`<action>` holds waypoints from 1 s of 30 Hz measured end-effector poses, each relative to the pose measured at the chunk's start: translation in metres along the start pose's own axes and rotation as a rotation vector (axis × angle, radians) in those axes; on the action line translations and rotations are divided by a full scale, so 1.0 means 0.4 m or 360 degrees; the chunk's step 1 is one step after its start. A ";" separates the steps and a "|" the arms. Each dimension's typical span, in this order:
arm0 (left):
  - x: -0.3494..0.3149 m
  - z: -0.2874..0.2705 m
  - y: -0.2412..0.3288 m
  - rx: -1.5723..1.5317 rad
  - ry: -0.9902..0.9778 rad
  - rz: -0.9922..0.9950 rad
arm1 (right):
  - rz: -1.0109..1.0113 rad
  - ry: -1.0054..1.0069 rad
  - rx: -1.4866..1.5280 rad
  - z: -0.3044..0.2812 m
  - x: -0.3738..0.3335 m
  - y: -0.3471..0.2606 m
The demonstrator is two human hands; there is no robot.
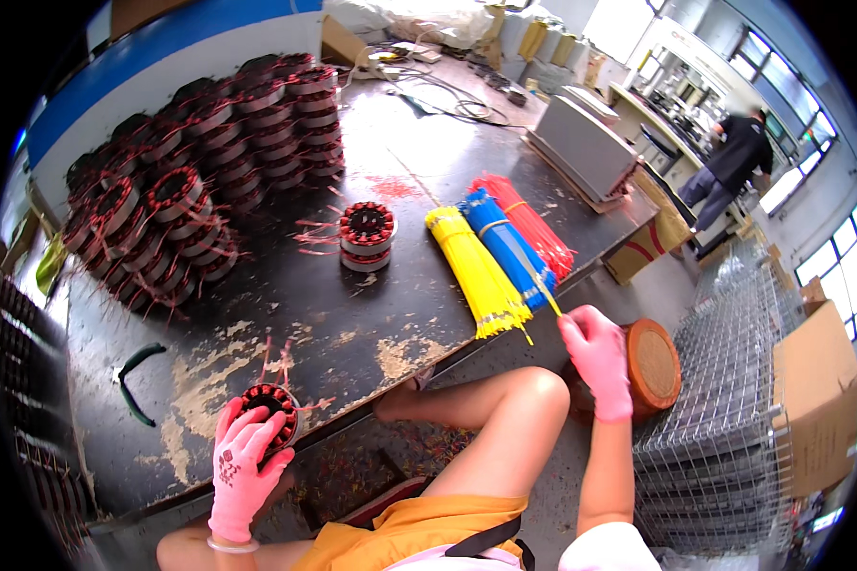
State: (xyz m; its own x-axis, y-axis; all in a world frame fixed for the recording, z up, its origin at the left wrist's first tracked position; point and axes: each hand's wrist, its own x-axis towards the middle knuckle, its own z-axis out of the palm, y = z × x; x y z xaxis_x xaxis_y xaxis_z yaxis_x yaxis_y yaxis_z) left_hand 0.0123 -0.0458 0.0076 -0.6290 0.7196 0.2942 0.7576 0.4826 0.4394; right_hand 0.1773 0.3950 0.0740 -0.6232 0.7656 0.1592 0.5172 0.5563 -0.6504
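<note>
My left hand (241, 464), in a pink glove, is closed around a motor stator (286, 407) with red windings, at the table's near edge. Thin reddish leads stick out from its far side. My right hand (597, 357), also pink-gloved, pinches the end of a thin yellow wire (548, 293) beyond the table's edge. That wire lies across the lower end of a banded blue wire bundle (507, 246). Beside it are a yellow bundle (468, 266) and a red bundle (531, 226). Two stacked stators (366, 249) stand mid-table, leads pointing left.
Many stators (224, 143) are piled at the far left. Green-handled pliers (131, 385) lie on the worn black table (286, 257). A grey box (581, 143) sits at the far right corner. Right of me are a round stool (655, 366) and wire cages (709, 419); a person (738, 157) stands beyond.
</note>
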 end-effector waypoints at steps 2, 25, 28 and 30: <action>0.006 -0.023 0.025 0.0067 0.0190 0.0050 | -0.0059 -0.0059 0.0415 -0.001 -0.070 -0.049; 0.077 0.037 0.021 -0.0017 0.0331 -0.0348 | -0.1670 -0.0509 0.0102 0.491 -0.301 -0.277; 0.060 0.045 0.017 -0.0017 0.0311 -0.0362 | -0.1397 -0.0642 0.0307 0.510 -0.341 -0.249; 0.052 0.033 0.018 -0.0023 0.0271 -0.0413 | -0.1126 -0.0893 0.0619 0.508 -0.334 -0.215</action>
State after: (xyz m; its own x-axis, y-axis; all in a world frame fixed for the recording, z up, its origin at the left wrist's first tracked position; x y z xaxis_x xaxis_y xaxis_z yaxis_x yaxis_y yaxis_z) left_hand 0.0069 -0.0208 0.0055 -0.8223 0.4784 0.3081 0.5660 0.6313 0.5302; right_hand 0.0966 0.1792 -0.0422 -0.9550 -0.0239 0.2955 -0.2491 0.6053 -0.7561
